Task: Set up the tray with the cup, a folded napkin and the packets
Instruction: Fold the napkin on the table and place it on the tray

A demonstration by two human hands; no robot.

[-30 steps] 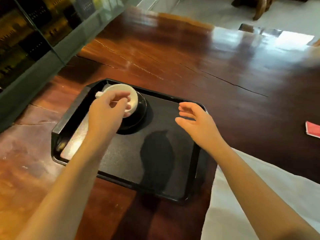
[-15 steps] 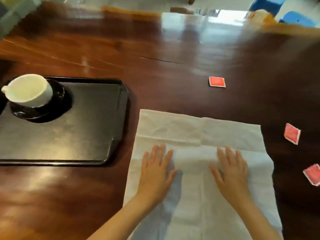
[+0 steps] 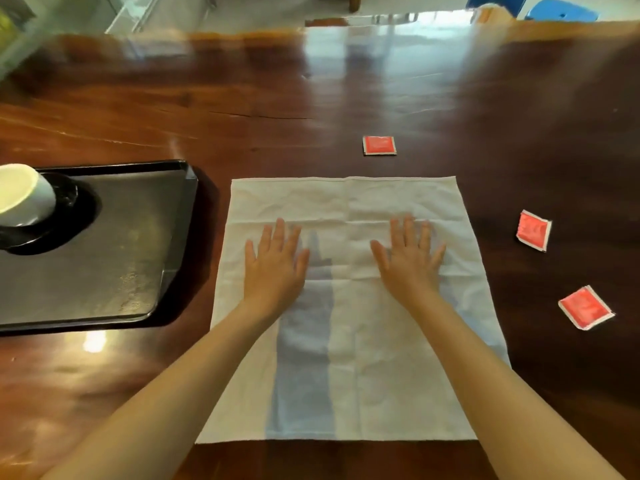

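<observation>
A white napkin [image 3: 346,199] lies spread flat and unfolded on the dark wooden table. My left hand [image 3: 275,265] and my right hand [image 3: 408,261] press flat on its middle, fingers apart, holding nothing. To the left is a black tray [image 3: 131,244] carrying a white cup [image 3: 22,195] on a black saucer [image 3: 65,223]. Three red packets lie loose on the table: one [image 3: 379,145] beyond the napkin, one [image 3: 533,230] to its right, one [image 3: 585,308] nearer at the right.
The glossy wooden table [image 3: 311,91] stretches far ahead, with a crack running across it. Blue chairs [image 3: 561,10] stand beyond the far edge. A glass cabinet edge [image 3: 14,26] shows at the top left.
A second ago my left hand was at the cup on the tray and my right hovered over it. Both hands then moved right onto the napkin and have slid slightly forward across it.
</observation>
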